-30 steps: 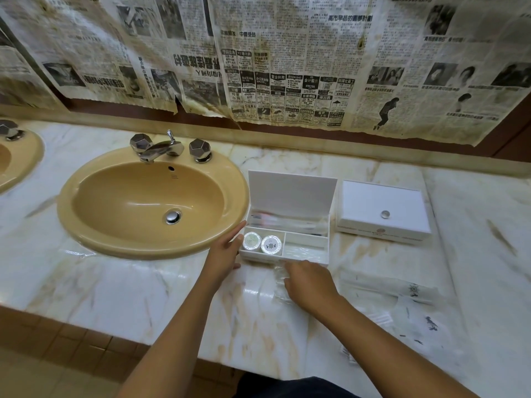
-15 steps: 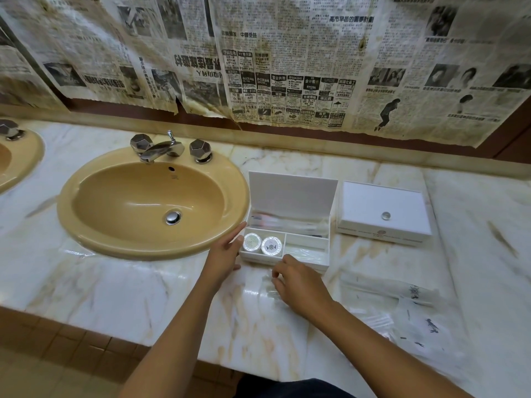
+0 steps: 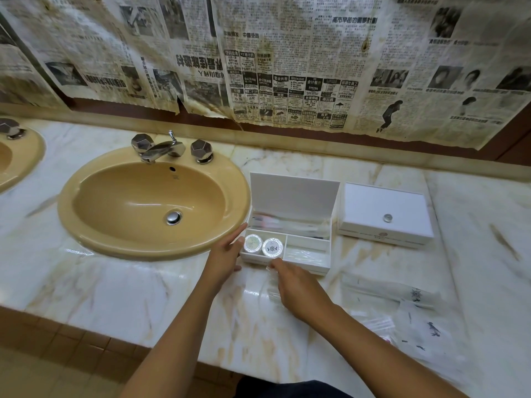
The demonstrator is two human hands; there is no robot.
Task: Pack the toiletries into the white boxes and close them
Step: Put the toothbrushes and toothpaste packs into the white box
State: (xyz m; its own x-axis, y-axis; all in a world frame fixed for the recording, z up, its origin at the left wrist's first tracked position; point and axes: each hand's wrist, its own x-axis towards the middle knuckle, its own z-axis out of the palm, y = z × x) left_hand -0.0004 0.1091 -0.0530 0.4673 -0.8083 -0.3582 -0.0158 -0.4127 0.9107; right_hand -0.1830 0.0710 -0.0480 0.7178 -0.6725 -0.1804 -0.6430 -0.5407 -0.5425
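Here our open white box (image 3: 290, 225) sits at three o'clock of the sink (image 3: 86, 202); our left hand (image 3: 222, 257), fingers straight, rests against its left wall. Our right hand (image 3: 298, 285) pinches a clear packet (image 3: 268, 294) at the box's six o'clock edge, nearer than before.

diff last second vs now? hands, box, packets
The right hand moved up and left along the counter toward the open white box, bringing a clear plastic packet with it; its fingers now reach the box's front edge. Unchanged: the left hand steadies the box's left side, both round tins sit inside, the second box stays closed.
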